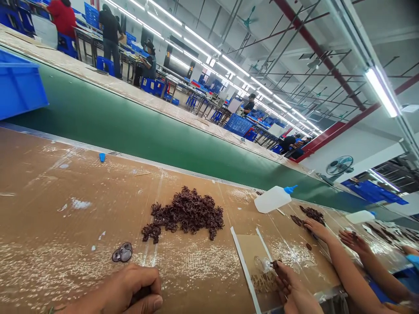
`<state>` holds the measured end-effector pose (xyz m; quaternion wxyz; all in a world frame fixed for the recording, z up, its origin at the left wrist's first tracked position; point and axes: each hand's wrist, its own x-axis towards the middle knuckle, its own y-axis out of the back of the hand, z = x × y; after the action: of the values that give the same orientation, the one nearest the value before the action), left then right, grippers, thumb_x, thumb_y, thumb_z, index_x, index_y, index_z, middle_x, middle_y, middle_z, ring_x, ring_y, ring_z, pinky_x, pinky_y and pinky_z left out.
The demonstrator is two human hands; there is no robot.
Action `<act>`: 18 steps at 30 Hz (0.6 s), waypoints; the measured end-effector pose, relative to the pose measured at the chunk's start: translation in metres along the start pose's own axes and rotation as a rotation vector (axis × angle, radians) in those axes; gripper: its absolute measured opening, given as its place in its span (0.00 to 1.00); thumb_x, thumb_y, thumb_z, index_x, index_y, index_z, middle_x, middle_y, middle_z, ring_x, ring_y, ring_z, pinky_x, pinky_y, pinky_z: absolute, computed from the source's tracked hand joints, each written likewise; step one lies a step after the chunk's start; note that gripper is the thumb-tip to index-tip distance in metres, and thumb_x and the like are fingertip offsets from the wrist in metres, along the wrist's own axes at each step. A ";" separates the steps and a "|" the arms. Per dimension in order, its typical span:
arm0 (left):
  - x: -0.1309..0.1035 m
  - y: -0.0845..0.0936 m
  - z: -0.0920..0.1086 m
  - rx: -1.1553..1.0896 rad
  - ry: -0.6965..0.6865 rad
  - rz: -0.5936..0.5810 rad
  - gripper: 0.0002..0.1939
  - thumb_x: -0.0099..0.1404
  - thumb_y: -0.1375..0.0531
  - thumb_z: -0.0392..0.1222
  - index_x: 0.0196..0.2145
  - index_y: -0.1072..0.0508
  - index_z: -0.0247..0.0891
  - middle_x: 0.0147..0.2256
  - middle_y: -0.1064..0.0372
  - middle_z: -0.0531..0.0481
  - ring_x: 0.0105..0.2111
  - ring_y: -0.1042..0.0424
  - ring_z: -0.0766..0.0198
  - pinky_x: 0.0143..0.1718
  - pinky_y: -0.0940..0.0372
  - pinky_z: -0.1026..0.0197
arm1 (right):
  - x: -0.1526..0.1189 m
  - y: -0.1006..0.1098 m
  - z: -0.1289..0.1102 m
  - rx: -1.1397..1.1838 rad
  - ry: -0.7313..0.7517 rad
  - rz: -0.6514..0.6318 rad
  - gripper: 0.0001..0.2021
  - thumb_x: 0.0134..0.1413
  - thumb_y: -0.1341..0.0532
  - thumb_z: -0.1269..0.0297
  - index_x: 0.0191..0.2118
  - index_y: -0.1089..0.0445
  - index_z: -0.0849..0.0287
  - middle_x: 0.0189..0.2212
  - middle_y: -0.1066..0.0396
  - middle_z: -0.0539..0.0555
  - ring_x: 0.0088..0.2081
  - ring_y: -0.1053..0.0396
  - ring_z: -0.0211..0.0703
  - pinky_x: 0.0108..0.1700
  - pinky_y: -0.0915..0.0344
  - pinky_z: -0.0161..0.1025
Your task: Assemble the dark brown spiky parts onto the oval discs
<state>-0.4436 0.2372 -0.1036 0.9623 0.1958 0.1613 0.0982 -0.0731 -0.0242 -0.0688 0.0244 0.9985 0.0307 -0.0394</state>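
Left hand point(131, 290): at the near edge, fingers clenched into a fist on the surface point(49, 196); something dark may be tucked inside, but I cannot tell.
Right hand point(290, 283): near right, fingers pinched on a small dark piece point(276, 264), just beside a clear little cup point(262, 263) lying on a brown card point(252, 250).
Handling: the piece looks light, dry and brittle, best taken gently by its body with two fingertips rather than squeezed.
Metal clip point(122, 252): small and shiny, lying just beyond the left hand.
Dark pile point(186, 213): a loose heap of the same little pieces, mid-surface, between the two hands and farther off.
Glue bottle point(273, 198): white with a blue nozzle, lying on its side to the right; contents hidden.
Co-worker's hands point(316, 226): at the right, resting by a smaller dark heap point(312, 213).
Blue crate point(19, 85): far left on the green belt point(131, 126); its inside is out of sight.
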 end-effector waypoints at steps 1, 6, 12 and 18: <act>0.000 0.001 0.001 -0.003 0.009 -0.002 0.14 0.75 0.44 0.52 0.37 0.25 0.42 0.38 0.25 0.49 0.40 0.28 0.56 0.42 0.35 0.61 | 0.009 -0.005 -0.013 -0.014 0.012 0.001 0.14 0.72 0.37 0.55 0.57 0.26 0.53 0.55 0.26 0.57 0.51 0.24 0.48 0.49 0.23 0.48; -0.001 0.002 0.006 0.017 0.026 -0.035 0.14 0.75 0.45 0.51 0.38 0.26 0.41 0.41 0.26 0.48 0.41 0.28 0.56 0.44 0.35 0.60 | 0.075 -0.022 -0.084 -0.081 0.066 0.024 0.14 0.78 0.46 0.55 0.53 0.23 0.47 0.59 0.28 0.56 0.56 0.27 0.46 0.54 0.27 0.44; 0.000 0.005 0.013 0.046 0.052 -0.076 0.13 0.77 0.45 0.50 0.40 0.27 0.41 0.43 0.26 0.47 0.45 0.29 0.54 0.47 0.36 0.58 | 0.142 -0.015 -0.130 -0.122 0.032 0.080 0.09 0.72 0.37 0.57 0.52 0.24 0.50 0.54 0.25 0.55 0.49 0.25 0.47 0.47 0.24 0.44; -0.001 0.002 0.004 0.049 0.013 -0.071 0.13 0.77 0.46 0.49 0.40 0.28 0.40 0.42 0.28 0.47 0.44 0.29 0.54 0.48 0.36 0.56 | 0.145 0.006 -0.132 -0.078 0.000 0.137 0.02 0.70 0.35 0.66 0.44 0.24 0.56 0.40 0.24 0.52 0.32 0.29 0.35 0.29 0.31 0.31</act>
<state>-0.4433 0.2370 -0.0993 0.9589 0.2131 0.1770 0.0616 0.0817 -0.0152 0.0514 0.0661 0.9965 -0.0364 -0.0367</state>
